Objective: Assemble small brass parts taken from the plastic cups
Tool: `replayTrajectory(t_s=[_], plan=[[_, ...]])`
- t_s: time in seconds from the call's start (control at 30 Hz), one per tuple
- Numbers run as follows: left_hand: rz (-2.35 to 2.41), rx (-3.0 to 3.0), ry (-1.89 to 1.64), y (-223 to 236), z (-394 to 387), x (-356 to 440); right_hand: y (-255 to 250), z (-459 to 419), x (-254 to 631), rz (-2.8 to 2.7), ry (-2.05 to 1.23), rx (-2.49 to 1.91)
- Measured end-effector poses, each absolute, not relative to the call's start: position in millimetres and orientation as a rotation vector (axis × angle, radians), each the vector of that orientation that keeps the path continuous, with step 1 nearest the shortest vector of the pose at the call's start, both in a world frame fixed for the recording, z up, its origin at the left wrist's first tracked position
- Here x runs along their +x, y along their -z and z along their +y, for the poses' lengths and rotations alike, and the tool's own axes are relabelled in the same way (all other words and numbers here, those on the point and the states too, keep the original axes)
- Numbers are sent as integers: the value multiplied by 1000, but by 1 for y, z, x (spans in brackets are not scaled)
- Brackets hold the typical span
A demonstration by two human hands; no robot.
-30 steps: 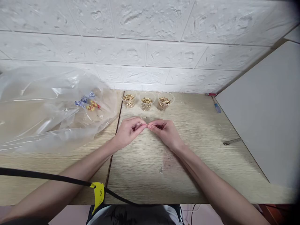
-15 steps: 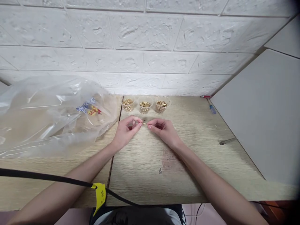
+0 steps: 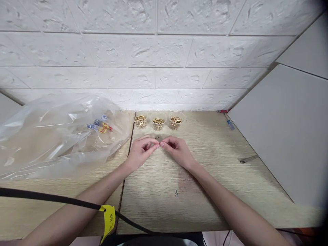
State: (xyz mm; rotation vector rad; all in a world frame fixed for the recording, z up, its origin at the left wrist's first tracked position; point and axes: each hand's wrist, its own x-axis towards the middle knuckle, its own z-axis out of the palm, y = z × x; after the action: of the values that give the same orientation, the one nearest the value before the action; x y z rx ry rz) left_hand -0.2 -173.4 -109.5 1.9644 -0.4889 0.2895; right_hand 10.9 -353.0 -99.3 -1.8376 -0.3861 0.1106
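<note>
My left hand [image 3: 142,151] and my right hand [image 3: 176,150] meet fingertip to fingertip over the wooden table [image 3: 205,177]. Both are pinched shut on a tiny thin metal piece [image 3: 159,145] held between them; it is too small to name. Just behind the hands stand three small clear cups of brass-coloured parts: the left cup [image 3: 140,120], the middle cup [image 3: 158,122] and the right cup [image 3: 175,121]. A thin pin [image 3: 156,138] lies on the table by my left fingers.
A large crumpled clear plastic bag [image 3: 56,136] with small coloured packets inside covers the left table. A small screw [image 3: 176,194] lies near me. A blue-handled tool [image 3: 230,123] and a metal piece [image 3: 247,159] lie by the grey panel [image 3: 289,130] at right. A black cable [image 3: 51,198] with a yellow tag crosses the front.
The fingertips of both hands have come together again after being slightly apart half a second ago. The view has tilted, so everything sits lower in the picture.
</note>
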Motion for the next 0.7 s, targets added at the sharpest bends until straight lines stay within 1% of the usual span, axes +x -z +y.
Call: replayTrajectory(t_s=[0.13, 0.27, 0.4, 0.47, 0.57, 0.7], plan=[[-512, 2034, -341, 103, -171, -3, 101, -354, 12, -396, -81, -1870], [-601, 2212, -470, 73, -151, -3, 104, -355, 13, -376, -50, -1869], [-343, 2409, -741, 45, -102, 8, 105, -354, 13, -393, -15, -1893], [-234, 2522, -787, 45, -73, 16, 105, -354, 14, -402, -10, -1911], [-96, 2651, -740, 59, -39, 27, 106, -355, 15, -408, -13, -1928], [-87, 2683, -767, 73, -28, 30, 109, -353, 15, -393, 13, -1923]])
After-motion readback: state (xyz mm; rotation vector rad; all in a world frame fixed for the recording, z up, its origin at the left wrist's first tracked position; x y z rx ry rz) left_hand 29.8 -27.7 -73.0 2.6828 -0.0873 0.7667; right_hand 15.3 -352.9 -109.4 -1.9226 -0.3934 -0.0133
